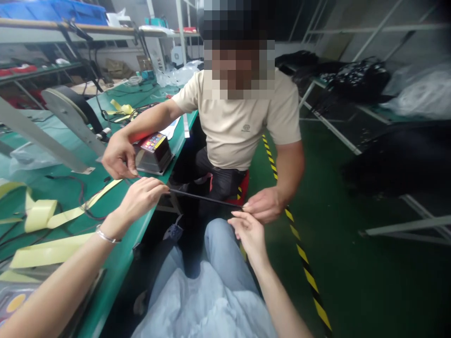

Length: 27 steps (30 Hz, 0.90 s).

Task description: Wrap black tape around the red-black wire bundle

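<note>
A thin black cord (206, 197) stretches between the two pairs of hands, over the gap beside the table. My left hand (143, 197) is closed on it near its left end, fingertips pinched together. My right hand (251, 234) is just below the cord's right end, its fingers curled toward the thumb; whether anything is between them is hidden. A co-worker sitting opposite pinches the cord's right end with one hand (264, 205). The co-worker's other hand (120, 157) is closed near my left fingertips, over the table edge.
The green table (141, 230) runs along the left, with yellow tape strips (42, 213), loose wires, a boxy device (155, 152) and a reel (72, 110) on it. Black-and-yellow floor tape (305, 263) passes on the right. Racks with black bundles (355, 77) stand behind.
</note>
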Available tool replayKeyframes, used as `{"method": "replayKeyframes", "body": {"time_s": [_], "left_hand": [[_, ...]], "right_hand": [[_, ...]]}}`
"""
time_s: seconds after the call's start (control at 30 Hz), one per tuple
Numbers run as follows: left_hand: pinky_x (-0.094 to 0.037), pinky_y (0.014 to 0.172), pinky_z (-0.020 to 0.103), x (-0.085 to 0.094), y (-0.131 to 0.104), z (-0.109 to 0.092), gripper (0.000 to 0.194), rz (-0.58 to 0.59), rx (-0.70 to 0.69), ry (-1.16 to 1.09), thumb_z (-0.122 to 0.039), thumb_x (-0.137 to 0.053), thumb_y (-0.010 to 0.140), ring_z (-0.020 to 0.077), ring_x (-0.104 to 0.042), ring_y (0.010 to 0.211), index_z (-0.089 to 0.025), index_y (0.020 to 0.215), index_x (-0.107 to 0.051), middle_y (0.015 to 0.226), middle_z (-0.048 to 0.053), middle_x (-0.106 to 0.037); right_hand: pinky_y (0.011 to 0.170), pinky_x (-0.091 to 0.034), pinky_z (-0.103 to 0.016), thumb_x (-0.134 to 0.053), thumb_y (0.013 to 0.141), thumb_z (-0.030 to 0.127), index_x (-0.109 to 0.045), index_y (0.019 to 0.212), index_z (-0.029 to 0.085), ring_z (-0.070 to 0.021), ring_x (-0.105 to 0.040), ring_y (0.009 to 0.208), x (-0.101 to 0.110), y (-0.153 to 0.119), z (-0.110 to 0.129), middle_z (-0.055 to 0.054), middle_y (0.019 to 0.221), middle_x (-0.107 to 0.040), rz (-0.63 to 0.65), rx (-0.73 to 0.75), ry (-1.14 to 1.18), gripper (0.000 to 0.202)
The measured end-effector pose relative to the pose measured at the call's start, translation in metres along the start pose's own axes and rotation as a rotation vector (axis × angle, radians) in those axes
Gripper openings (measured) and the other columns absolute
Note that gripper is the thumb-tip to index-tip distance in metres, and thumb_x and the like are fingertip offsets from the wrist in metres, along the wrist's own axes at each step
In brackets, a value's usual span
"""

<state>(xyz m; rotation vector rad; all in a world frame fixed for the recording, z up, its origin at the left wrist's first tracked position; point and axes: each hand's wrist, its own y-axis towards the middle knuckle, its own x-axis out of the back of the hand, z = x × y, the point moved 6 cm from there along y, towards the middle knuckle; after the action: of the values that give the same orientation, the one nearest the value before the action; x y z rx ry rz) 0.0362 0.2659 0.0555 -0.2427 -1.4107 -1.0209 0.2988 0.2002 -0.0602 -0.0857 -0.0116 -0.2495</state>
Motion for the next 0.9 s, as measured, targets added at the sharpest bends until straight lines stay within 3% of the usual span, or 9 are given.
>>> {"method": "replayKeyframes", "body": {"time_s": [0.07,0.13,0.2,0.27,0.33,0.43,0.7,0.77,0.9], "left_hand": [[-0.038,0.064,0.027,0.002,0.001,0.001,0.02,0.031,-0.019,0.011,-0.012,-0.043,0.088,0.015,-0.055,0.07,-0.017,0.084,-0.062,0.078,0.004,-0.065],[-0.038,0.064,0.027,0.004,0.003,0.003,0.021,0.054,-0.039,0.012,-0.014,-0.041,0.089,0.0148,-0.055,0.069,-0.017,0.084,-0.062,0.077,0.004,-0.065],[-0.038,0.064,0.026,0.006,0.007,0.004,0.023,0.077,-0.054,0.01,-0.017,-0.04,0.09,0.0148,-0.055,0.068,-0.016,0.084,-0.063,0.075,0.004,-0.064],[-0.039,0.064,0.026,0.006,0.01,0.005,0.024,0.098,-0.057,0.003,-0.021,-0.041,0.091,0.015,-0.056,0.067,-0.016,0.083,-0.063,0.072,0.004,-0.063],[-0.039,0.065,0.026,0.003,0.013,0.007,0.024,0.119,-0.055,-0.006,-0.023,-0.042,0.091,0.0152,-0.056,0.068,-0.016,0.082,-0.064,0.072,0.004,-0.063],[-0.039,0.067,0.026,0.0,0.015,0.008,0.023,0.137,-0.068,-0.004,-0.023,-0.044,0.09,0.0153,-0.057,0.07,-0.016,0.081,-0.063,0.073,0.003,-0.063],[-0.036,0.068,0.029,-0.006,0.008,0.007,0.026,0.181,-0.079,0.012,-0.023,-0.04,0.091,0.0169,-0.054,0.069,-0.016,0.082,-0.063,0.07,0.003,-0.06],[-0.036,0.071,0.029,-0.011,0.007,0.009,0.028,0.259,0.019,-0.066,-0.025,-0.038,0.091,0.0176,-0.054,0.073,-0.015,0.085,-0.064,0.075,0.005,-0.061],[-0.034,0.078,0.03,-0.021,0.013,0.021,0.026,0.42,0.344,-0.328,-0.022,-0.039,0.088,0.0187,-0.052,0.084,-0.014,0.09,-0.063,0.09,0.008,-0.06]], "right_hand": [[0.069,-0.043,-0.034,-0.064,0.077,0.032,-0.061,0.094,0.018,-0.0192,-0.054,0.072,0.008,-0.011,0.04,-0.007,0.084,-0.066,-0.082,0.359,-0.432,0.023],[0.076,-0.04,-0.036,-0.06,0.081,0.026,-0.06,0.102,0.017,-0.0236,-0.052,0.086,0.001,-0.02,0.074,-0.009,0.096,-0.064,-0.111,0.718,-0.918,0.023],[0.071,-0.036,-0.036,-0.06,0.08,0.022,-0.058,0.104,0.015,-0.025,-0.049,0.086,-0.01,-0.017,0.086,-0.009,0.097,-0.062,-0.074,0.892,-1.26,0.025],[0.065,-0.03,-0.036,-0.058,0.081,0.02,-0.059,0.095,0.015,-0.0241,-0.047,0.079,-0.018,-0.005,0.084,-0.008,0.087,-0.061,-0.022,0.947,-1.468,0.015],[0.064,-0.026,-0.036,-0.053,0.083,0.016,-0.059,0.083,0.014,-0.0233,-0.046,0.075,-0.023,0.009,0.075,-0.008,0.078,-0.058,0.023,0.953,-1.554,0.006],[0.066,-0.023,-0.037,-0.045,0.085,0.012,-0.058,0.077,0.015,-0.0226,-0.045,0.075,-0.027,0.021,0.064,-0.007,0.073,-0.057,0.046,0.931,-1.559,0.015],[0.072,-0.022,-0.037,-0.04,0.087,0.01,-0.063,0.073,0.014,-0.0202,-0.045,0.077,-0.016,0.015,0.063,-0.008,0.075,-0.063,0.181,0.769,-1.471,0.027],[0.075,-0.022,-0.038,-0.042,0.087,0.014,-0.064,0.073,0.014,-0.0208,-0.045,0.081,-0.014,0.016,0.066,-0.009,0.077,-0.064,0.241,0.707,-1.422,0.026],[0.082,-0.021,-0.042,-0.046,0.084,0.018,-0.062,0.069,0.013,-0.0262,-0.044,0.094,-0.017,0.037,0.076,-0.013,0.081,-0.064,0.333,0.501,-1.288,0.023]]}}
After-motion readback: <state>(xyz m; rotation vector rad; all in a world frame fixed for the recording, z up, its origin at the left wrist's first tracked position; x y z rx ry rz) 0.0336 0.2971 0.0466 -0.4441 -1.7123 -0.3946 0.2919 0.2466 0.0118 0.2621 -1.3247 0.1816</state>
